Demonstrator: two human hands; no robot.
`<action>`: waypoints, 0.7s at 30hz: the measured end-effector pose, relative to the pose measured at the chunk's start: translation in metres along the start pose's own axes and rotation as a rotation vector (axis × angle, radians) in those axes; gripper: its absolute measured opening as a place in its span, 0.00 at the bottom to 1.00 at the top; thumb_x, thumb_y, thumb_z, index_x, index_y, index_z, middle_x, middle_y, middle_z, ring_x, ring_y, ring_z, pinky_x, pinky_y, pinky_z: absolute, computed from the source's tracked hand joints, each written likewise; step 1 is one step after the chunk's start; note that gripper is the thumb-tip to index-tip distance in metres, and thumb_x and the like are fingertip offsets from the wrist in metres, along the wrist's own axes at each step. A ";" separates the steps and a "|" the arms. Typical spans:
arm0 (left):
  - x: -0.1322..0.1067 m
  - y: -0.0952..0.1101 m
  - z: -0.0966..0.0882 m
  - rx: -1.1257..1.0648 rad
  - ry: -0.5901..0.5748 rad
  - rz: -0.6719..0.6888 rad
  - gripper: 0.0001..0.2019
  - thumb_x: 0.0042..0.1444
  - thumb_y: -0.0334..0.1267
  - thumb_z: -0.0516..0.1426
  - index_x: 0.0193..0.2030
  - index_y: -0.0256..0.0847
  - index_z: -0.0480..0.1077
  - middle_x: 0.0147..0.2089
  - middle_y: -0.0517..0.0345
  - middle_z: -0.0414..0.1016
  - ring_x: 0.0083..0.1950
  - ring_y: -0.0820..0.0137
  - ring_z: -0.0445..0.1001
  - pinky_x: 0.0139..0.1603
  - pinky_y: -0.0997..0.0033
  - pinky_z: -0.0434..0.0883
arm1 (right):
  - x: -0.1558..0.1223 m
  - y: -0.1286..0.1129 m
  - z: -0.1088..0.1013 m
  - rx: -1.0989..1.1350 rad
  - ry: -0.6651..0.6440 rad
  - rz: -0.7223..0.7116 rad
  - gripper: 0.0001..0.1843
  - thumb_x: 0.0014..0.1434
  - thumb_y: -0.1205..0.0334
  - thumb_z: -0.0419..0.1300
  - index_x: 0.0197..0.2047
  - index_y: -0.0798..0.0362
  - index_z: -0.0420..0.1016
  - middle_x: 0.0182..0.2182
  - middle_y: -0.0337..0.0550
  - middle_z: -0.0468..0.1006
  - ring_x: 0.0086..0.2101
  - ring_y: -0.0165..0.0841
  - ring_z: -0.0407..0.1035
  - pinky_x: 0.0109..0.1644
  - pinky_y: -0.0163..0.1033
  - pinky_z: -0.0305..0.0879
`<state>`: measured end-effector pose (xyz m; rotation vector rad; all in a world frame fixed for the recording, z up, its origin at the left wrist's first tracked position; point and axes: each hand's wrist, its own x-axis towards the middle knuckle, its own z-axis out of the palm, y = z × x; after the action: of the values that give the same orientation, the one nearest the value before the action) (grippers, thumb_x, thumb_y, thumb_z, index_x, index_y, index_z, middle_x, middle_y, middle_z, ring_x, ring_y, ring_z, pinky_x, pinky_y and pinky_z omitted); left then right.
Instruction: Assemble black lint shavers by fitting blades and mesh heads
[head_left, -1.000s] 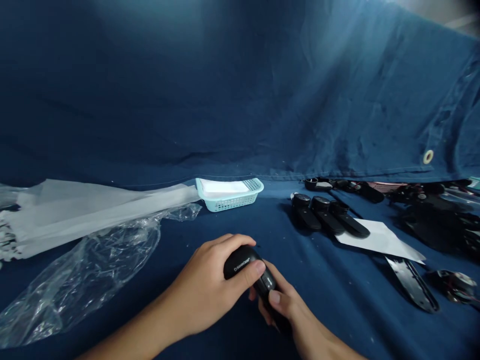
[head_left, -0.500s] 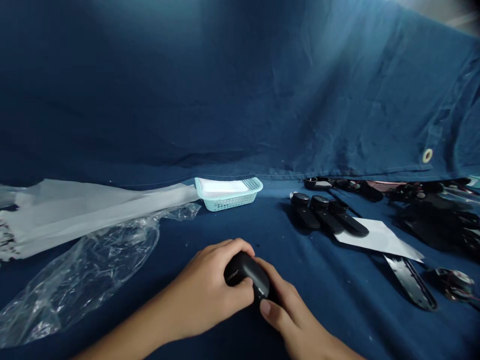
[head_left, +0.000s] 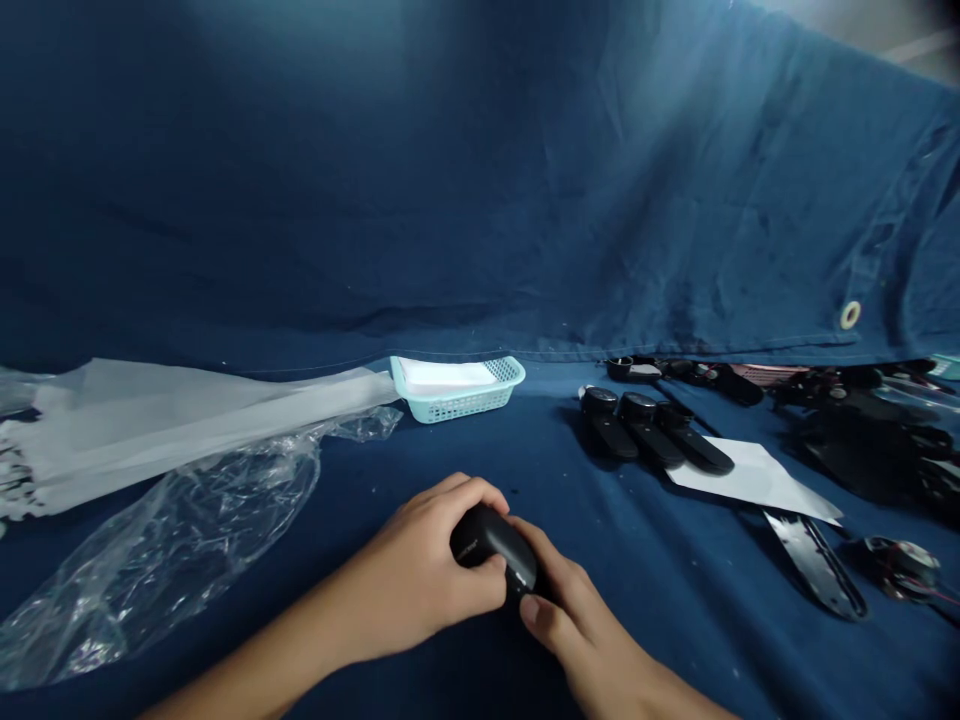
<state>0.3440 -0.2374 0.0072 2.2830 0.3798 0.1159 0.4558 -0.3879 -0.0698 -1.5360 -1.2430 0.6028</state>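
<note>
I saw my left hand clamped over the rounded end of the black handheld device, low and central on the blue cloth. My right hand gripped its other end, hiding most of it. A crumpled clear plastic bag lay to the left and a pale-blue basket beyond. Three similar black units sat to the right, beside a white sheet.

**Bare Hands, Bare Forearms**

The left hand and the right hand are both uncovered, and the forearms are bare down to the bottom edge of view. The fingers are slim, and the nails are short, plain and unpainted.
</note>
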 end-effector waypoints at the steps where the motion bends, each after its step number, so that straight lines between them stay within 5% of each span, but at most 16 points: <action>1: 0.000 -0.001 0.000 0.001 0.003 0.002 0.13 0.50 0.37 0.55 0.44 0.46 0.69 0.44 0.61 0.71 0.43 0.65 0.70 0.45 0.65 0.67 | 0.000 -0.001 0.000 0.004 -0.005 0.011 0.31 0.58 0.58 0.51 0.64 0.55 0.60 0.57 0.54 0.71 0.52 0.46 0.68 0.55 0.49 0.64; 9: 0.003 -0.014 0.013 -0.057 0.091 -0.001 0.12 0.54 0.41 0.55 0.46 0.50 0.70 0.46 0.60 0.72 0.48 0.61 0.71 0.52 0.60 0.66 | 0.007 -0.010 -0.008 0.065 -0.058 0.120 0.30 0.55 0.58 0.50 0.62 0.52 0.64 0.45 0.48 0.77 0.41 0.42 0.70 0.47 0.46 0.65; 16: 0.014 -0.030 0.019 -0.560 0.177 -0.141 0.23 0.60 0.60 0.48 0.54 0.54 0.68 0.57 0.57 0.72 0.60 0.56 0.67 0.61 0.55 0.60 | 0.008 0.005 -0.009 0.170 0.059 0.281 0.30 0.56 0.55 0.51 0.61 0.51 0.64 0.48 0.51 0.70 0.44 0.44 0.66 0.46 0.49 0.63; 21: 0.022 -0.048 0.028 -0.824 0.204 -0.207 0.26 0.59 0.61 0.50 0.59 0.53 0.62 0.62 0.54 0.67 0.57 0.53 0.69 0.46 0.58 0.71 | 0.021 0.017 -0.008 0.298 0.075 0.176 0.23 0.58 0.58 0.48 0.55 0.54 0.68 0.30 0.41 0.69 0.25 0.31 0.60 0.28 0.37 0.58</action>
<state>0.3597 -0.2205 -0.0480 1.4147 0.5491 0.3338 0.4767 -0.3705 -0.0777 -1.4098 -0.9207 0.7995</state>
